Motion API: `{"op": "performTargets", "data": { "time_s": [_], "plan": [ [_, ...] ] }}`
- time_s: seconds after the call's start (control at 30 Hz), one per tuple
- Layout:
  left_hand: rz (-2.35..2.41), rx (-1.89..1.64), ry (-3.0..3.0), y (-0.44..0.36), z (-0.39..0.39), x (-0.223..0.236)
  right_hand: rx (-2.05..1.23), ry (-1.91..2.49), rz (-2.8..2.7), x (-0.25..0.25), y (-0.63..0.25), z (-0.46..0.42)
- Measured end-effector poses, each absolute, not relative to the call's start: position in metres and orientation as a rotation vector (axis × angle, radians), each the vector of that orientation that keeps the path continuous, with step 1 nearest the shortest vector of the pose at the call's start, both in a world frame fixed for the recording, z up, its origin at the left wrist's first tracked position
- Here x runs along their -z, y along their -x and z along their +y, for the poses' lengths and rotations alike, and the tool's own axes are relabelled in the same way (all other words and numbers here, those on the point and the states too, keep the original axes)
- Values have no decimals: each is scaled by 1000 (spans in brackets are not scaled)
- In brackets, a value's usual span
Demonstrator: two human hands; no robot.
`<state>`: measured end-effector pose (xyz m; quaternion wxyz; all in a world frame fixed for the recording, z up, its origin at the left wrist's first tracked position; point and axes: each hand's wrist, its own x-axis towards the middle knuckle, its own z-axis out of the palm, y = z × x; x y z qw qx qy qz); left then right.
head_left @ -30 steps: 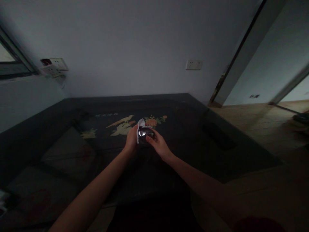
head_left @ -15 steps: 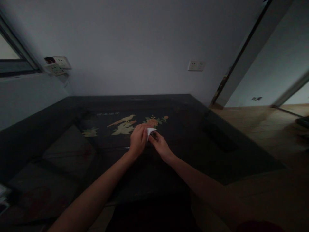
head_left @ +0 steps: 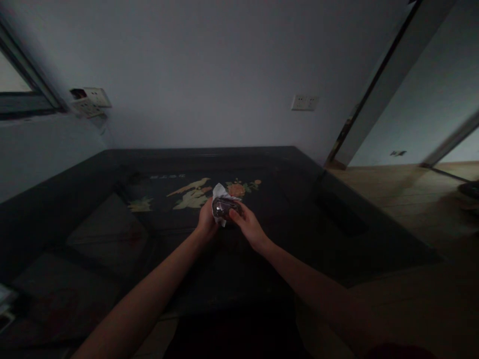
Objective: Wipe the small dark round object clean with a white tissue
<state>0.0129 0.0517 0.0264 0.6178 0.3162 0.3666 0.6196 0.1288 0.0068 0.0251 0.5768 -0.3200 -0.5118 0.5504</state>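
A small dark, glossy, rounded object (head_left: 223, 207) is held over the table, its exact kind too dim to make out. My right hand (head_left: 250, 227) grips its right end, with the thumb on top. Behind and around its left end is a crumpled white tissue (head_left: 219, 190), cupped by my left hand (head_left: 207, 218). The left fingers are mostly hidden behind the tissue and the object. Both hands are close together, above the middle of the black table (head_left: 224, 274).
Bird and flower pictures (head_left: 190, 194) decorate the shiny tabletop. A dark flat rectangular shape (head_left: 342, 214) shows on the right side. Wall sockets (head_left: 305, 102) sit above the far edge. Wooden floor (head_left: 389, 187) lies to the right, and a pale object (head_left: 5, 304) is at the left edge.
My left hand has shifted from over the object to its left side. More of the dark glossy object and the white tissue now shows.
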Motion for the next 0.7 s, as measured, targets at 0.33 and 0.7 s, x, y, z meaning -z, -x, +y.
{"op": "performTargets", "data": {
  "time_s": [0.33, 0.7],
  "plan": [
    [1034, -1683, -1720, -14, 26, -38, -1279, 818, -1142, -13, -129, 11],
    [984, -1515, -1304, -11, 43, -28, -1288, 841, -1122, -9, -128, 13]
  ]
}}
